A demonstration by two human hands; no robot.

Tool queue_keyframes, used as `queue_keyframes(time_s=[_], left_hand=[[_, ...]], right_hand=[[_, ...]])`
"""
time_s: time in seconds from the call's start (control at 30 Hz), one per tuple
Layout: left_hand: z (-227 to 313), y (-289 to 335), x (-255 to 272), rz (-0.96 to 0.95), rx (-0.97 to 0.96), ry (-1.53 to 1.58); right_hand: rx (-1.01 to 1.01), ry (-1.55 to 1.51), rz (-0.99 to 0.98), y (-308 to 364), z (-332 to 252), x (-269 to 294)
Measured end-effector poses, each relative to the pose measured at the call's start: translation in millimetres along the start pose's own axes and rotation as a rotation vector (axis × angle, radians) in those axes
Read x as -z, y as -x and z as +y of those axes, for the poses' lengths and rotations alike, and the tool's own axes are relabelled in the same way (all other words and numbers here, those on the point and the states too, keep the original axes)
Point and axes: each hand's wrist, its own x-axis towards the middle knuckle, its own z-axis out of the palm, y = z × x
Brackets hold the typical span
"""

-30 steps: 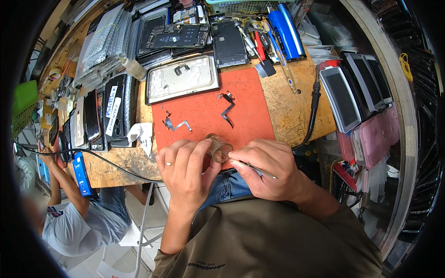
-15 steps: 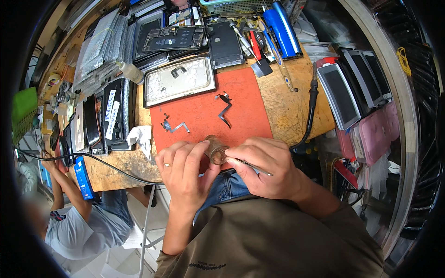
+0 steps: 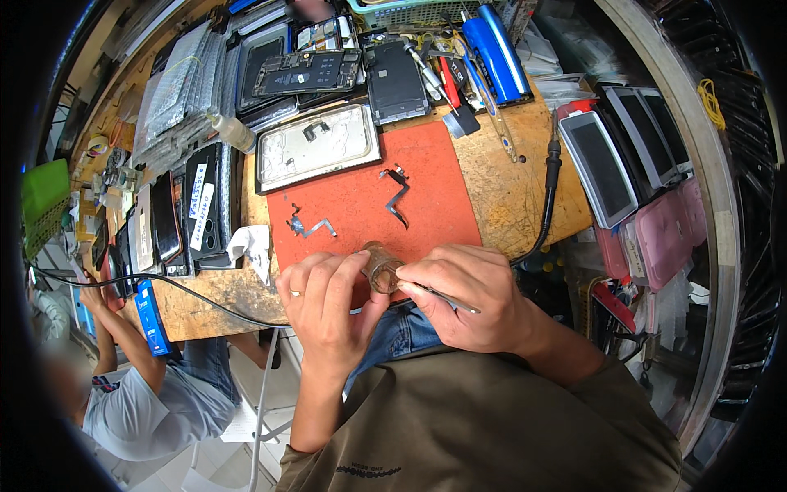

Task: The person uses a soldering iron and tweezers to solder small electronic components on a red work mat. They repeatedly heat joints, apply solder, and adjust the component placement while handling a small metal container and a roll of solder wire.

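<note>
Left fingers [image 3: 348,272] grasp jar [image 3: 379,264], long axis running bodyward, near end just left of right fingers [image 3: 430,274] pinching tool [image 3: 447,298].

I see a murky brown jar [image 3: 375,256] and a grey tool [image 3: 447,298] just below the frame's centre, with an orange-red mat [image 3: 438,184] above them. Upper right of centre I get a shiny blue cylinder [image 3: 497,56], far right a pink case [image 3: 661,246], at bottom an olive-brown shirt [image 3: 492,418] with black print [image 3: 367,471].
</note>
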Motion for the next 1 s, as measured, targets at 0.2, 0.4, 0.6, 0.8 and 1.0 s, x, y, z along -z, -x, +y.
queue_keyframes(time_s=[0.2,0.4,0.6,0.8,1.0], left_hand=[[0.1,0.7,1.4,-0.008,0.012,0.006],[-0.3,0.7,1.9,-0.013,0.012,0.019],[-0.5,0.6,1.8,-0.003,0.014,0.023],[-0.6,-0.3,2.1,-0.009,0.014,0.022],[-0.6,-0.3,1.9,-0.004,0.012,0.032]], right_hand=[[-0.005,-0.030,0.016,0.0,-2.0,1.7],[-0.021,-0.032,-0.025,0.8,-2.3,2.3],[0.002,-0.057,-0.014,-0.5,-2.9,5.0],[0.011,-0.039,-0.005,-0.8,-3.1,5.7],[0.014,-0.042,-0.010,0.6,-1.0,2.9]])
